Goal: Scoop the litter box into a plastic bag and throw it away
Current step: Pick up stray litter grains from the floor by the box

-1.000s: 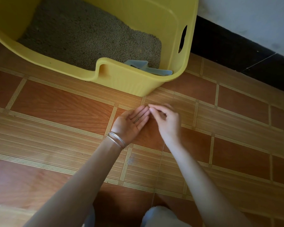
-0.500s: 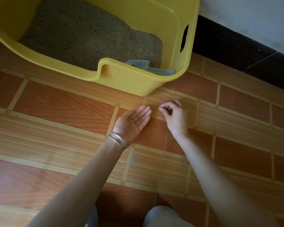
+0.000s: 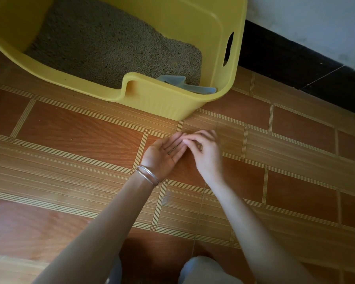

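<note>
A yellow litter box (image 3: 172, 103) stands on the tiled floor at the top of the head view, holding grey-brown litter (image 3: 111, 48). A pale blue scoop (image 3: 193, 87) lies inside its near right corner, partly hidden by the rim. My left hand (image 3: 162, 156) rests palm up just in front of the box, fingers straight, with a few dark litter grains (image 3: 173, 149) on it. My right hand (image 3: 208, 154) is beside it, its bunched fingertips pinched together over my left fingers. No plastic bag is in view.
A black baseboard (image 3: 295, 64) and a white wall (image 3: 316, 21) run along the upper right, close to the box. Brown and striped floor tiles (image 3: 70, 140) spread to the left and right. My knee (image 3: 203, 269) shows at the bottom edge. Two metal bangles (image 3: 148, 175) circle my left wrist.
My right hand reached out to the floor on the right with pinched fingers, then came back over my left palm. My left hand stayed palm up in place.
</note>
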{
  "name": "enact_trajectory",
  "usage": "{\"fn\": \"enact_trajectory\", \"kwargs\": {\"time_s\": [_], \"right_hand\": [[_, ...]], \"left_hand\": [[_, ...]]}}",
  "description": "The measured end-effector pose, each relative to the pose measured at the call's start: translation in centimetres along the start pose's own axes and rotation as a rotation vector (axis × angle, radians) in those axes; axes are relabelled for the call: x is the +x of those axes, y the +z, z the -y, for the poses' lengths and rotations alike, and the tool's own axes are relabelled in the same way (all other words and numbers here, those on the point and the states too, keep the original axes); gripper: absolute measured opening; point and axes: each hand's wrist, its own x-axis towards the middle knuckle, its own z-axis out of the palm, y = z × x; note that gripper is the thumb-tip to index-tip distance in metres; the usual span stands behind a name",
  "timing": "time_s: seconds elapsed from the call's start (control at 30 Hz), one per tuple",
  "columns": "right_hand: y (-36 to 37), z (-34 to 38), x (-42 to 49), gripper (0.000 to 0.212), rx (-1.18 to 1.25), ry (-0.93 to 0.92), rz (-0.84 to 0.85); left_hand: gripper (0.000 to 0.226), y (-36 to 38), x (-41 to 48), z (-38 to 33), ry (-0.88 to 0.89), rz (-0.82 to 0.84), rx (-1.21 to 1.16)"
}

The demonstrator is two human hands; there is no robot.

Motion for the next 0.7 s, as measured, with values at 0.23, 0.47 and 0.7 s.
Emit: {"fn": "enact_trajectory", "kwargs": {"time_s": [0.23, 0.47, 0.7], "right_hand": [[-1.7, -4.4, -0.1, 0.018, 0.043, 0.340, -0.052], [-1.7, -4.6, 0.0, 0.018, 0.028, 0.378, -0.034], [-0.9, -4.0, 0.7, 0.015, 0.035, 0.338, -0.012]], "left_hand": [[0.038, -0.1, -0.1, -0.1, -0.026, 0.023, -0.023], [0.036, -0.1, -0.2, 0.0, -0.025, 0.030, -0.016], [0.036, -0.2, -0.1, 0.0, -0.024, 0.037, -0.011]]}}
